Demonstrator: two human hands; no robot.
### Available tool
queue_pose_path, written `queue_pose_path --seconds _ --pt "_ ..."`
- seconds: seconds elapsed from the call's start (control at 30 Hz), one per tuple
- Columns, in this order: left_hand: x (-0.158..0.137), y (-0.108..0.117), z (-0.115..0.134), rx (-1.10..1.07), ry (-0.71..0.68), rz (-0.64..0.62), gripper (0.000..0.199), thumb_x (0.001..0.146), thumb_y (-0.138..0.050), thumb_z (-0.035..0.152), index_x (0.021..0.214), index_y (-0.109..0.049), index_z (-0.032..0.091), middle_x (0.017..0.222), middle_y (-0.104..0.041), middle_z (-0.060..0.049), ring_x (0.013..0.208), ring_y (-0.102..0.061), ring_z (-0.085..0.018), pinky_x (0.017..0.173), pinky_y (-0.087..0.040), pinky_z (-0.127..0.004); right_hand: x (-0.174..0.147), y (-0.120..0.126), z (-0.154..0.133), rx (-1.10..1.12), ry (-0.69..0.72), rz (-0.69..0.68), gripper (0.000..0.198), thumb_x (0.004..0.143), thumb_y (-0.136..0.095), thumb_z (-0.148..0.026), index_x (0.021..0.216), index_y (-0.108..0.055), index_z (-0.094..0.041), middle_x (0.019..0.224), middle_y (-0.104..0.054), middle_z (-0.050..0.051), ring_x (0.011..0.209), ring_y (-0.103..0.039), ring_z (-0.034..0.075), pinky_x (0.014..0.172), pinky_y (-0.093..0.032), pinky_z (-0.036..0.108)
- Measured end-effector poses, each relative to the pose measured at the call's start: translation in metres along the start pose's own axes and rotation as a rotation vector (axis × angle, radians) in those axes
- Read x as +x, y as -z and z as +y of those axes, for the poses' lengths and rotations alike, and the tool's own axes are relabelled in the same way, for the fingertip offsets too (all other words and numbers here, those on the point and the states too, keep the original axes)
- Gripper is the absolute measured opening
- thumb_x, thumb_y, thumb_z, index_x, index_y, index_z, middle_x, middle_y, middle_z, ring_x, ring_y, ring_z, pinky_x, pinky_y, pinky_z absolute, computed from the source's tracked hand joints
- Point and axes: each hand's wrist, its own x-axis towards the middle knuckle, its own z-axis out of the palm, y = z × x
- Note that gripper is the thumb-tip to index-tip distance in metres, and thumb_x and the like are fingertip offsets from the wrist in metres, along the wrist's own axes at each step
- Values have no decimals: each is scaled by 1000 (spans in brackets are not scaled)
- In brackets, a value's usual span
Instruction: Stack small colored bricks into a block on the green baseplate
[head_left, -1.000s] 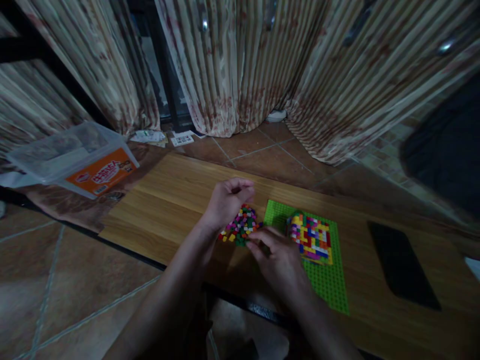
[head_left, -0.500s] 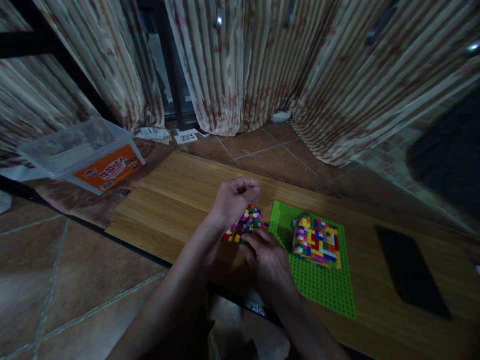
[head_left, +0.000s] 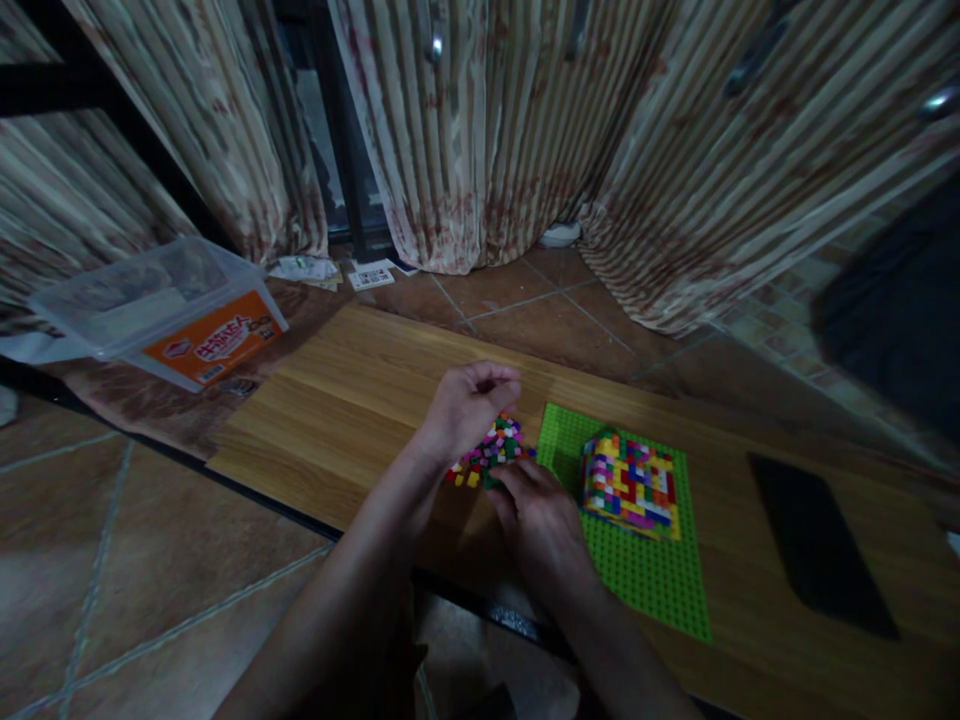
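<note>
A pile of small multicoloured building bricks lies on the wooden table between my hands. My left hand hovers over the far left side of the pile, thumb and fingers pinched together; whatever is between them is too small to make out. At the near right edge of the pile is my right hand, its fingertips closed at a green brick. To the right, a block built of many coloured bricks stands on a green studded baseplate.
A dark flat slab lies on the table at the right. A clear plastic tub with an orange label stands beyond the table's left end. Papers lie on the tiled floor before striped curtains.
My right hand's fingertips have shifted slightly at the edge of the brick pile. My left hand stays almost in place, its fingers still pinched.
</note>
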Motion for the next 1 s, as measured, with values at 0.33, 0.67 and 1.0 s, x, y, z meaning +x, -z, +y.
queue_pose_path --seconds 0.33,0.67,1.0 --pt "-2 -2 -3 123 -33 -29 10 71 -68 18 80 -71 13 73 -67 0 64 -60 -11 66 -50 -23 0 3 3 -17 1 12 14 89 -53 -11 85 -61 -21 89 -62 3 86 -59 19 77 -47 30" --pt "-1 -1 -7 199 -49 -96 12 72 -67 20 81 -72 14 73 -68 -1 67 -61 -12 69 -51 -24 1 -1 10 -48 38 -8 20 91 -48 -10 82 -62 -21 85 -62 3 83 -59 18 74 -48 29" --pt "-10 2 -4 168 152 -397 21 80 -63 34 74 -67 14 64 -64 -1 57 -57 -9 56 -45 -19 5 31 1 251 -42 367 20 95 -48 -20 105 -65 -21 97 -66 5 90 -63 16 80 -51 29"
